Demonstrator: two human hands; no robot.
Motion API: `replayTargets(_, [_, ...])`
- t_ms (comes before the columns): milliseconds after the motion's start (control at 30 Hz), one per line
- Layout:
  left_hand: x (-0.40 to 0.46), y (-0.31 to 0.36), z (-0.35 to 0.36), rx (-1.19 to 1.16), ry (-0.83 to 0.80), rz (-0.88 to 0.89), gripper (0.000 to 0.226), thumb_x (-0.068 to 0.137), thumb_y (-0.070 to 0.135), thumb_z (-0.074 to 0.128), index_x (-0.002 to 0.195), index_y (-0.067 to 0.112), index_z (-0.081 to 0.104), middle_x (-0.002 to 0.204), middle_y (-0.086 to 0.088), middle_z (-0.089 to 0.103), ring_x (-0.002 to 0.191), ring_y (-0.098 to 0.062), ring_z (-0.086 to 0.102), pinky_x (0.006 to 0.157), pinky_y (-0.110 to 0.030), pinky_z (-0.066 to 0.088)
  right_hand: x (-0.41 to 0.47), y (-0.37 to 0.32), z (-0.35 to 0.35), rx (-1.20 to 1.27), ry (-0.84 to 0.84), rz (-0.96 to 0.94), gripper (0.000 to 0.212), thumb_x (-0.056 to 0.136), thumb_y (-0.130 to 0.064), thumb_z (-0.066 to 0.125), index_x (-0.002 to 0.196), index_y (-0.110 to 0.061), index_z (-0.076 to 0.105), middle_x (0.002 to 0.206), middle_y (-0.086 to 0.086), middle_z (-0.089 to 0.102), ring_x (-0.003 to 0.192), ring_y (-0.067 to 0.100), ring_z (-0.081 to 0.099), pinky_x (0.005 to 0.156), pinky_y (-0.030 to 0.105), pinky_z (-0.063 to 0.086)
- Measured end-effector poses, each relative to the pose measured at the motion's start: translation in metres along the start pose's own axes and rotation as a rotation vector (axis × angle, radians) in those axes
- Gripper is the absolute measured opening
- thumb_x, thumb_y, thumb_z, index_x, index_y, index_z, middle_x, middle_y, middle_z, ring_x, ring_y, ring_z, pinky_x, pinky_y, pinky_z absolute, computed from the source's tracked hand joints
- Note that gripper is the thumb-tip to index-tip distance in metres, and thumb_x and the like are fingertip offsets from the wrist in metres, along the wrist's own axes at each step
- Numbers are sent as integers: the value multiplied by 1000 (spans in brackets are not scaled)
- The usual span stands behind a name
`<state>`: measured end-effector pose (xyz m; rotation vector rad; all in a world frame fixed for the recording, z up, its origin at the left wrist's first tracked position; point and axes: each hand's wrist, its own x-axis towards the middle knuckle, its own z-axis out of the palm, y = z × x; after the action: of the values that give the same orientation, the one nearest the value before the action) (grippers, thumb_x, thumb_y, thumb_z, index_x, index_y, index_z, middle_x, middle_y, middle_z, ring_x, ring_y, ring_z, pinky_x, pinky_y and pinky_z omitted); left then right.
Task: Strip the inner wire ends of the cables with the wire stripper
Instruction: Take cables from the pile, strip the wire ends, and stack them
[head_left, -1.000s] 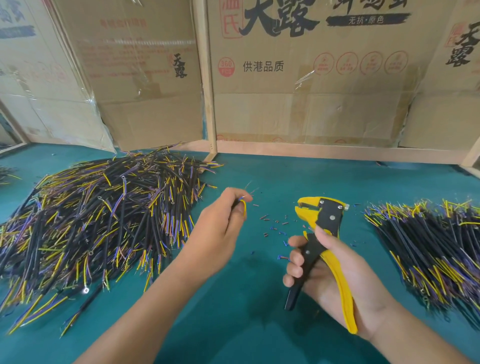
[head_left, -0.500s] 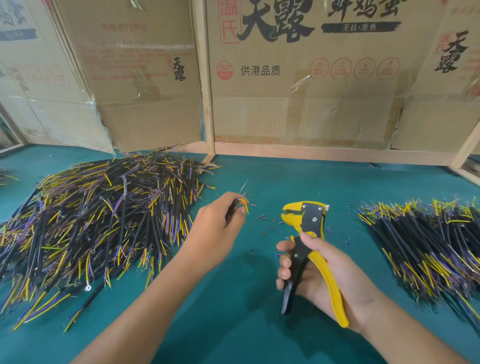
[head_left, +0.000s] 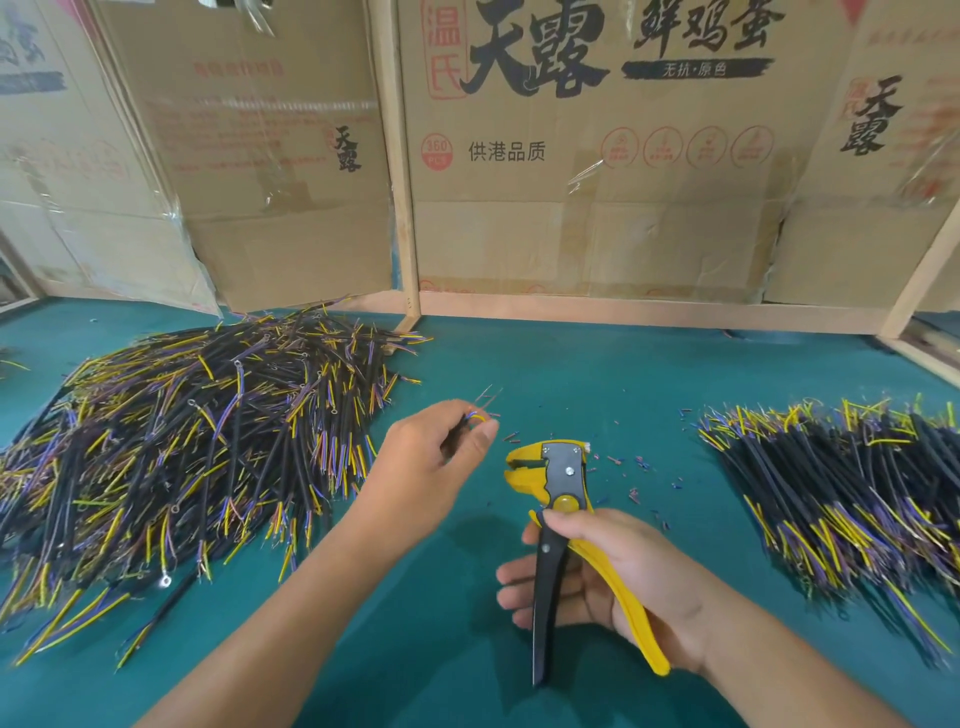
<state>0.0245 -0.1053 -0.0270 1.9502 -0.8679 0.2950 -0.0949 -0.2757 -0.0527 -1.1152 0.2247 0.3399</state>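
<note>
My left hand (head_left: 431, 462) pinches a short black cable (head_left: 479, 415) whose yellow and blue inner wires and bare ends poke out past my fingertips; most of the cable is hidden in my fist. My right hand (head_left: 608, 577) grips the handles of a yellow and black wire stripper (head_left: 556, 478). Its jaws point up and left, a short way right of the cable end, apart from it. The handles stand spread.
A big heap of black cables (head_left: 182, 452) with yellow and purple wires covers the left of the green table (head_left: 571, 374). A second, tidier pile (head_left: 841, 493) lies at right. Insulation scraps (head_left: 636, 462) dot the middle. Cardboard boxes (head_left: 571, 156) wall the back.
My right hand has brought the stripper left and nearer me. My left hand stays in place with the cable, its wire ends now tipped slightly lower.
</note>
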Motion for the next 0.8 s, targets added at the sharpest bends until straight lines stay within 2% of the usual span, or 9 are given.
replayTargets(133, [1, -10, -3, 73, 168, -81, 37, 98, 27, 61, 72, 2, 53, 54, 8, 29, 54, -11, 23, 48, -24, 21, -1, 1, 0, -102, 14, 3, 34, 96, -26, 62, 107, 5, 59, 101, 37, 68, 92, 49, 71, 74, 48, 60])
replayTargets(200, [4, -14, -2, 117, 250, -127, 42, 99, 30, 59, 72, -2, 54, 53, 7, 27, 52, -12, 21, 46, -25, 19, -1, 1, -1, -186, 63, -7, 31, 99, -28, 60, 104, 2, 57, 97, 34, 70, 89, 48, 72, 68, 43, 60])
replayTargets(300, [15, -5, 4, 92, 266, -170, 42, 100, 32, 55, 72, 1, 58, 49, 7, 31, 48, -12, 22, 46, -28, 20, 1, 3, -1, -272, 173, -37, 29, 98, -30, 63, 99, -2, 54, 86, 29, 64, 81, 45, 72, 63, 42, 60])
replayTargets(367, [27, 13, 16, 5, 191, -178, 37, 101, 31, 55, 70, 12, 62, 48, 9, 34, 45, -10, 25, 46, -30, 22, 4, 6, -5, -380, 247, -74, 30, 97, -32, 63, 97, -2, 56, 84, 17, 53, 70, 38, 70, 59, 42, 61])
replayTargets(433, [42, 37, 32, -110, 63, -246, 36, 101, 37, 53, 75, 16, 66, 54, 9, 35, 46, -10, 28, 48, -29, 24, 5, 7, -8, -436, 263, -85, 27, 97, -33, 62, 95, -7, 59, 82, 16, 51, 61, 33, 67, 50, 35, 57])
replayTargets(533, [67, 75, 58, -371, -171, -443, 37, 103, 46, 44, 91, 23, 71, 63, 8, 41, 39, -3, 35, 49, -26, 27, 5, 5, -8, -469, 263, -63, 41, 86, -42, 64, 96, -3, 57, 86, 14, 46, 64, 38, 68, 45, 29, 51])
replayTargets(600, [80, 98, 78, -497, -281, -452, 35, 107, 40, 35, 107, 25, 68, 67, 8, 42, 41, -2, 30, 48, -25, 22, 6, 5, -9, -463, 287, -44, 55, 79, -46, 64, 103, 2, 56, 91, 12, 43, 67, 43, 69, 45, 30, 52])
replayTargets(700, [91, 125, 113, -752, -333, -462, 27, 109, 25, 34, 116, 20, 59, 69, 4, 37, 51, -7, 23, 43, -17, 19, 4, 4, -8, -495, 314, -43, 53, 79, -45, 66, 100, 3, 58, 93, 11, 38, 68, 49, 67, 49, 36, 57])
replayTargets(800, [98, 147, 146, -921, -355, -568, 20, 109, 15, 35, 115, 12, 55, 69, -1, 34, 54, -10, 26, 38, -16, 26, 2, 4, -6, -512, 281, -65, 58, 69, -42, 61, 107, 2, 61, 98, 17, 56, 67, 46, 70, 58, 41, 57])
